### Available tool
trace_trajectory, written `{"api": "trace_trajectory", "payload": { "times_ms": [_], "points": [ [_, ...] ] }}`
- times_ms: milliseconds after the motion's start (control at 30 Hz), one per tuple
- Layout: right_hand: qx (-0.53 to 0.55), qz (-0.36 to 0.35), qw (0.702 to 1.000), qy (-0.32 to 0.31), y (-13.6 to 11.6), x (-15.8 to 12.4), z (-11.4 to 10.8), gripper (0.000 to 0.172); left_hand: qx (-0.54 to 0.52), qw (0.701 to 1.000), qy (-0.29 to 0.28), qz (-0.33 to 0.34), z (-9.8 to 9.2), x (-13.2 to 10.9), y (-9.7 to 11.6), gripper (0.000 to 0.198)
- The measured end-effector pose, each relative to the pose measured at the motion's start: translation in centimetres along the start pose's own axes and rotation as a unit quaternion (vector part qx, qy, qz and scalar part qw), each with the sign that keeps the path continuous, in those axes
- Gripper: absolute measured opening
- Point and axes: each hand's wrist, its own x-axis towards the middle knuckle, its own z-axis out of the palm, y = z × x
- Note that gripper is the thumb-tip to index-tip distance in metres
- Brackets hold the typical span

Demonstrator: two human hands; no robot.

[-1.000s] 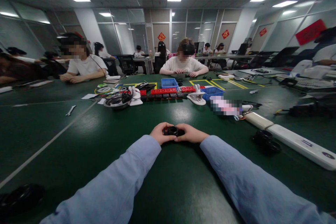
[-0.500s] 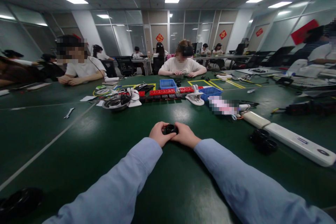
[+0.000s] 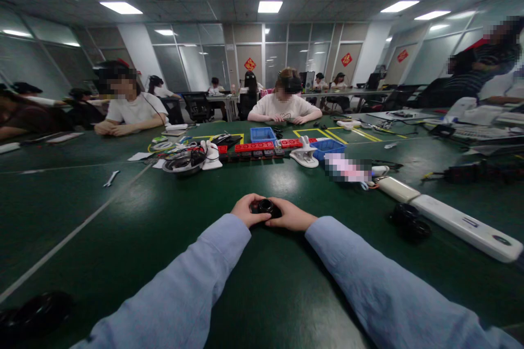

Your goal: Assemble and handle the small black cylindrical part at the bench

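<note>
A glossy black round part (image 3: 266, 206) with a hole in its top sits between my two hands, low over the green table (image 3: 262, 283) in front of me. My left hand (image 3: 246, 211) is closed around its left side, the thumb lying along the near face. From the right, my right hand (image 3: 292, 215) grips the same part, its thumb meeting the left thumb at the front. The part's underside is hidden, so I cannot tell whether it touches the table. Similar black round parts (image 3: 410, 222) lie to the right, and more dark rounded parts (image 3: 39, 308) are at the lower left.
A long white device (image 3: 466, 226) lies at the right. Beyond my hands are a red-and-black row of blocks (image 3: 256, 148), blue bins (image 3: 328, 147), a white clamp (image 3: 305, 154) and a metal dish with cables (image 3: 182, 163). A wrench (image 3: 111, 178) lies left. Several people sit around.
The view has tilted slightly. My right hand has shifted a little around the black part, which both hands still hold. At the far right, a person in striped clothing has moved.
</note>
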Motion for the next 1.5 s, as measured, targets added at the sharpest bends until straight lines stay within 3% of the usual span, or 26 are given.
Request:
{"api": "trace_trajectory", "payload": {
  "times_ms": [100, 233, 567, 1000, 1100, 1200, 1300, 1400, 1500],
  "points": [
    [0.044, 0.006, 0.998, -0.04, 0.0, 0.1, -0.6, 0.043, -0.007, 1.0, -0.012, -0.003, 0.0, 0.1, 0.2, 0.041],
    [0.055, 0.013, 0.998, -0.041, 0.3, 0.3, -0.8, 0.041, -0.014, 1.0, -0.016, -0.008, 0.1, 0.1, 0.6, 0.041],
    [0.014, 0.0, 1.0, -0.011, 0.9, 0.4, -0.3, 0.037, -0.003, 1.0, -0.005, -0.007, 0.1, -0.1, 0.9, 0.039],
    [-0.106, 0.043, 0.992, 0.06, 0.5, 0.3, 0.2, 0.036, 0.054, 0.998, 0.035, 0.018, 0.5, -0.1, 0.3, 0.039],
    [-0.186, 0.089, 0.973, 0.099, -0.1, 0.6, 0.8, 0.033, 0.08, 0.993, 0.086, 0.005, 1.2, -0.1, 0.6, 0.038],
    [-0.306, 0.157, 0.923, 0.171, -0.7, 0.9, 1.6, 0.026, 0.117, 0.982, 0.15, -0.015, 1.9, 0.0, 0.9, 0.035],
    [-0.352, 0.174, 0.899, 0.195, -1.0, 1.0, 2.1, 0.025, 0.12, 0.979, 0.163, -0.017, 2.0, 0.2, 1.0, 0.034],
    [-0.303, 0.129, 0.928, 0.174, -0.8, 0.9, 1.8, 0.034, 0.085, 0.988, 0.128, -0.005, 1.6, 0.2, 0.8, 0.035],
    [-0.188, 0.053, 0.975, 0.109, -0.3, 0.6, 0.8, 0.043, 0.045, 0.996, 0.073, 0.005, 1.0, 0.1, 0.2, 0.037]
  ]
}}
